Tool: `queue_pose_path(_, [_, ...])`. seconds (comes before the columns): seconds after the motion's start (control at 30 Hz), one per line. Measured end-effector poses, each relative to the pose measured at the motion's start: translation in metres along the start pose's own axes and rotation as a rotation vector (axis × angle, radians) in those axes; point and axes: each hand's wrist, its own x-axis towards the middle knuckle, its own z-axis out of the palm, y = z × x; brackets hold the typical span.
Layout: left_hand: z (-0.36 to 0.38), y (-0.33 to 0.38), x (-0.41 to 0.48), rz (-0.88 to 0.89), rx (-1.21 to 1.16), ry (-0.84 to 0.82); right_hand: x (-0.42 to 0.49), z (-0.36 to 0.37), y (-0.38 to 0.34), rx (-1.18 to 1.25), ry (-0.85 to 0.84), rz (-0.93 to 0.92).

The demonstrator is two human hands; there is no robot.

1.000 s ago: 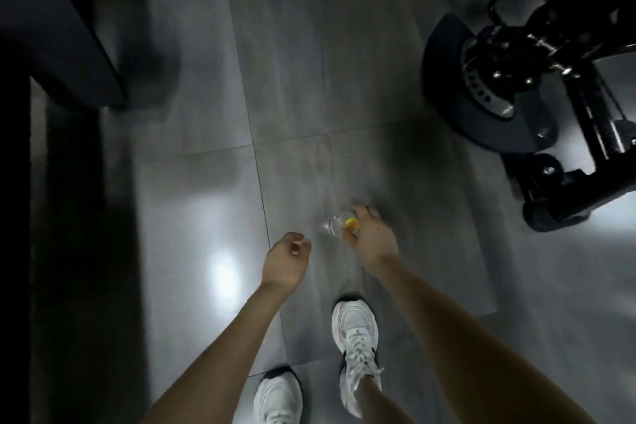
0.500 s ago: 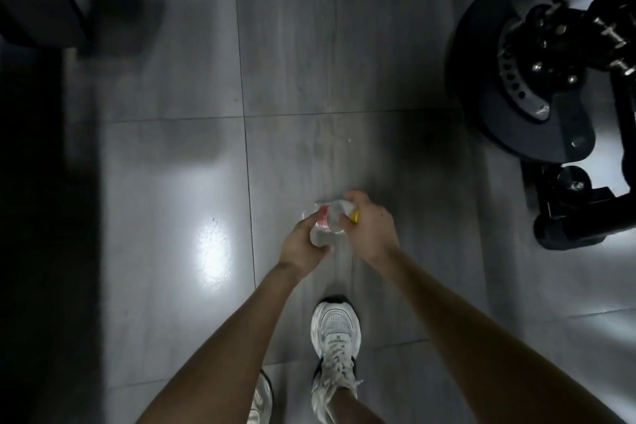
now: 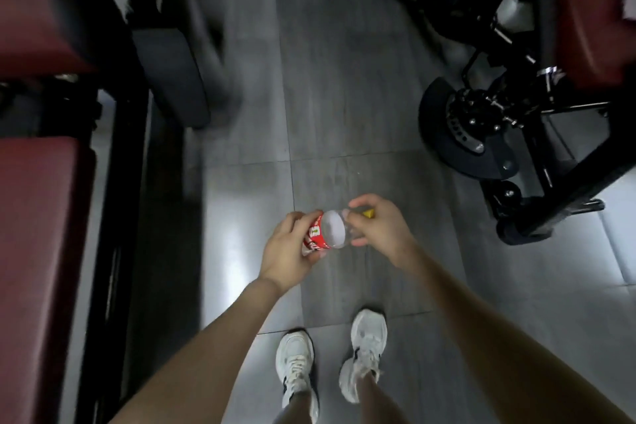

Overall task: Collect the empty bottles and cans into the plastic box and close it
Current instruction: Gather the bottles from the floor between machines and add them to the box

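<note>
Grip check: your left hand (image 3: pixel 287 251) is curled round the base end of a clear plastic bottle (image 3: pixel 332 229), with the fingers wrapped over its red label (image 3: pixel 315 234) and the thumb underneath. Your right hand (image 3: pixel 382 231) closes on the opposite end. Its fingertips arch over the neck and the thumb comes in from below, so this is a pinch rather than a full fist. A yellow cap (image 3: pixel 369 214) peeks out between those fingers. The blur there keeps you from telling whether it is screwed on or loose.

The bottle lies roughly level, spanning the gap between your two hands, with its see-through middle bare. It is held in the air in front of you, well above the grey tiled floor (image 3: pixel 327 96), and it looks empty.

Straight below the grip are your two white sneakers (image 3: pixel 366 348), planted on the tiles. Out past your left hand runs a dark red bench pad (image 3: pixel 38 234) on a black frame. Beyond your right hand, well apart from it, stands a black exercise machine (image 3: pixel 537 134) with a round dark disc (image 3: pixel 447 144) facing the bottle.
</note>
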Motion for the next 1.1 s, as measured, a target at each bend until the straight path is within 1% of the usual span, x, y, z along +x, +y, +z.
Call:
queue_pose_path(0.13, [-0.062, 0.029, -0.086, 0.029, 0.041, 0.022, -0.095, -0.004, -0.05, 0.064, -0.116, -0.031])
queue_pose_path(0.2, [-0.086, 0.041, -0.129, 0.022, 0.059, 0.039, -0.14, 0.0, -0.066, 0.082, -0.144, -0.062])
queue_pose_path(0.3, [-0.113, 0.058, -0.198, -0.019, 0.039, 0.127, -0.209, 0.011, -0.081, 0.111, -0.173, -0.113])
queue_pose_path(0.43, [-0.135, 0.07, -0.295, -0.156, -0.141, 0.299, -0.291, 0.032, -0.083, 0.143, -0.293, -0.164])
queue_pose_path(0.47, [-0.139, 0.072, -0.319, -0.19, -0.216, 0.34, -0.31, 0.039, -0.081, 0.144, -0.321, -0.182])
queue_pose_path(0.53, [-0.146, 0.072, -0.371, -0.235, -0.44, 0.438, -0.349, 0.056, -0.076, 0.114, -0.373, -0.206])
queue_pose_path(0.63, [-0.167, 0.076, -0.449, -0.291, -0.782, 0.602, -0.403, 0.093, -0.066, 0.008, -0.517, -0.249])
queue_pose_path(0.7, [-0.185, 0.075, -0.501, -0.337, -0.93, 0.681, -0.437, 0.124, -0.063, -0.101, -0.635, -0.316])
queue_pose_path(0.73, [-0.193, 0.071, -0.526, -0.354, -0.967, 0.714, -0.454, 0.14, -0.063, -0.138, -0.692, -0.349])
queue_pose_path(0.9, [-0.226, 0.038, -0.64, -0.442, -1.01, 0.875, -0.543, 0.226, -0.065, -0.236, -0.946, -0.445])
queue_pose_path(1.03, [-0.244, 0.006, -0.728, -0.493, -1.008, 0.963, -0.616, 0.295, -0.058, -0.308, -1.063, -0.529])
queue_pose_path(1.1, [-0.252, -0.018, -0.774, -0.535, -1.01, 1.007, -0.656, 0.332, -0.054, -0.304, -1.114, -0.557])
